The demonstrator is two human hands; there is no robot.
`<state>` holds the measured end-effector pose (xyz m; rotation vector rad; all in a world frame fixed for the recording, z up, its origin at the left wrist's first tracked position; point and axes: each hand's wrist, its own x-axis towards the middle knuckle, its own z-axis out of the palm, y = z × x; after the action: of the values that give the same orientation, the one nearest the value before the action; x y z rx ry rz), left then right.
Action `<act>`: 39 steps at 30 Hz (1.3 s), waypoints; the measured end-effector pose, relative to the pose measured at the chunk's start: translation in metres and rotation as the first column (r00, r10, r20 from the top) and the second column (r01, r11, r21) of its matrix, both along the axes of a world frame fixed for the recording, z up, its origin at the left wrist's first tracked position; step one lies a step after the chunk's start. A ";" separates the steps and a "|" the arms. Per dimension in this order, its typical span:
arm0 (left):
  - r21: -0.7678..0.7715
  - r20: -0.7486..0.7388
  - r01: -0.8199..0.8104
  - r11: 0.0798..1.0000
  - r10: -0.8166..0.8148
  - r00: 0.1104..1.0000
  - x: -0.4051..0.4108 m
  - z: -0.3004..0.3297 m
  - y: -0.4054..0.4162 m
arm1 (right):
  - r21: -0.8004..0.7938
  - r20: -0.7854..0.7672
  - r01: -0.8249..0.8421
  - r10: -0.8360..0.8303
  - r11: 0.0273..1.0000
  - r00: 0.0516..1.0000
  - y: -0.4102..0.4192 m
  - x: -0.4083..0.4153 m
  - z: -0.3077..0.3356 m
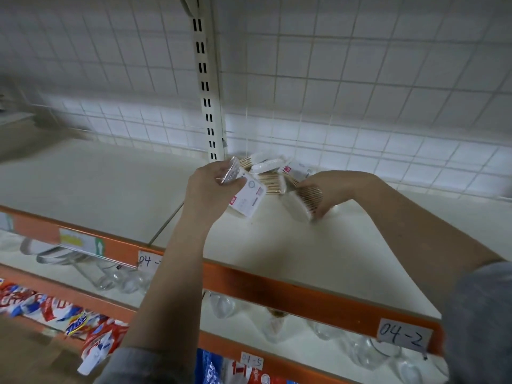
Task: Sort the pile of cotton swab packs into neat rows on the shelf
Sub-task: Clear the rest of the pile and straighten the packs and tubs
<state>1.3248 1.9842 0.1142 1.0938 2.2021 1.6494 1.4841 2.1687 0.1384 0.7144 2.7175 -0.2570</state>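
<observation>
A loose pile of cotton swab packs (273, 169) lies at the back of the cream shelf (318, 261), beside the slotted upright. The packs are clear plastic with wooden sticks and white labels. My left hand (209, 191) grips one pack (248, 196) by its top, label facing me, lifted just left of the pile. My right hand (331, 189) holds another pack (306, 199) at the pile's right edge, low against the shelf surface. Parts of the pile are hidden behind both hands.
A slotted metal upright (206, 87) stands before a wire grid back panel (360, 92). The orange shelf edge (291, 293) carries a label reading 04-2 (403, 335). Glass jars (365, 347) sit on the shelf below; colourful packets (83, 322) hang lower left.
</observation>
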 end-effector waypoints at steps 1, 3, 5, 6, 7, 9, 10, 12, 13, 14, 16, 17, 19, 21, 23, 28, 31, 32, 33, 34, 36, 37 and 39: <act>0.003 0.001 0.008 1.000 -0.008 1.000 0.001 0.001 0.000 | -0.024 -0.008 0.012 -0.013 1.000 1.000 0.000 0.002 -0.003; 0.011 0.002 0.020 1.000 -0.020 1.000 0.002 0.002 0.000 | -0.070 -0.029 0.030 -0.032 0.997 0.999 -0.003 0.007 -0.007; 0.016 0.000 0.029 0.999 -0.029 1.000 0.002 0.004 0.000 | -0.054 -0.052 0.044 -0.046 0.998 0.998 -0.007 0.012 -0.011; 0.018 -0.003 0.036 0.999 -0.036 0.999 0.002 0.004 0.000 | -0.027 -0.061 0.059 -0.060 0.998 0.996 -0.010 0.015 -0.012; 0.020 -0.009 0.045 0.999 -0.044 0.999 0.002 0.004 0.001 | -0.003 -0.078 0.077 -0.077 0.997 0.994 -0.013 0.017 -0.012; 0.017 -0.015 0.073 0.997 -0.073 0.997 0.002 0.004 0.003 | -0.018 -0.147 0.101 -0.102 0.995 0.984 -0.020 0.023 -0.014; 0.015 -0.012 0.088 0.996 -0.088 0.996 0.003 0.004 0.004 | -0.037 -0.188 0.098 -0.103 0.994 0.977 -0.024 0.027 -0.016; 0.014 0.004 0.116 0.993 -0.116 0.993 0.002 0.004 0.005 | -0.028 -0.259 0.121 -0.124 0.992 0.958 -0.032 0.035 -0.019; 0.013 0.012 0.127 0.992 -0.127 0.992 0.001 0.004 0.006 | -0.018 -0.293 0.161 -0.159 0.987 0.943 -0.036 0.039 -0.021; 0.014 0.019 0.138 0.990 -0.138 0.990 0.000 0.004 0.007 | -0.020 -0.333 0.212 -0.206 0.977 0.920 -0.039 0.044 -0.023; 0.012 0.017 0.157 0.988 -0.157 0.987 -0.004 0.004 0.009 | -0.073 -0.437 0.326 -0.324 0.942 0.839 -0.046 0.056 -0.026; 0.015 0.016 0.170 0.985 -0.171 0.985 -0.004 0.004 0.010 | -0.122 -0.492 0.385 -0.393 0.915 0.777 -0.049 0.061 -0.026; 0.016 0.017 0.209 0.978 -0.209 0.978 -0.006 0.002 0.014 | -0.220 -0.597 0.495 -0.518 0.840 0.613 -0.053 0.070 -0.028; 0.011 0.008 0.255 0.967 -0.255 0.967 -0.004 0.001 0.021 | -0.383 -0.646 0.561 -0.646 0.734 0.406 -0.058 0.077 -0.031; 0.015 0.011 0.295 0.955 -0.295 0.955 0.001 0.001 0.028 | -0.660 -0.564 0.501 -0.810 0.560 0.163 -0.066 0.083 -0.035; -0.004 -0.012 0.376 0.927 -0.376 0.926 0.024 -0.002 0.041 | -0.891 -0.379 0.290 -0.924 0.349 -0.050 -0.095 0.103 -0.042; -0.017 0.001 0.399 0.917 -0.399 0.917 0.040 -0.006 0.049 | -0.908 -0.375 0.248 -0.918 0.338 -0.125 -0.108 0.119 -0.044; -0.016 -0.002 0.398 0.917 -0.398 0.917 0.047 -0.007 0.051 | -0.904 -0.385 0.255 -0.914 0.344 -0.130 -0.111 0.126 -0.046; -0.019 -0.017 0.401 0.916 -0.402 0.916 0.053 -0.006 0.052 | -0.897 -0.399 0.264 -0.907 0.355 -0.135 -0.115 0.133 -0.046; -0.022 -0.030 0.405 0.914 -0.405 0.914 0.061 -0.005 0.053 | -0.890 -0.415 0.271 -0.898 0.367 -0.144 -0.119 0.141 -0.046; -0.032 -0.051 0.412 0.911 -0.413 0.909 0.077 -0.002 0.054 | -0.864 -0.463 0.305 -0.871 0.402 -0.166 -0.125 0.159 -0.047; -0.030 -0.056 0.417 0.908 -0.418 0.907 0.085 -0.002 0.055 | -0.851 -0.483 0.327 -0.856 0.411 -0.183 -0.128 0.169 -0.047; -0.017 -0.039 0.412 0.911 -0.412 0.910 0.103 0.001 0.056 | -0.839 -0.501 0.364 -0.835 0.405 -0.226 -0.131 0.190 -0.047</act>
<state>1.4281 2.0400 0.1151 1.4800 1.8272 1.4392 1.6743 2.0375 0.0912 2.5419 2.3806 -2.1953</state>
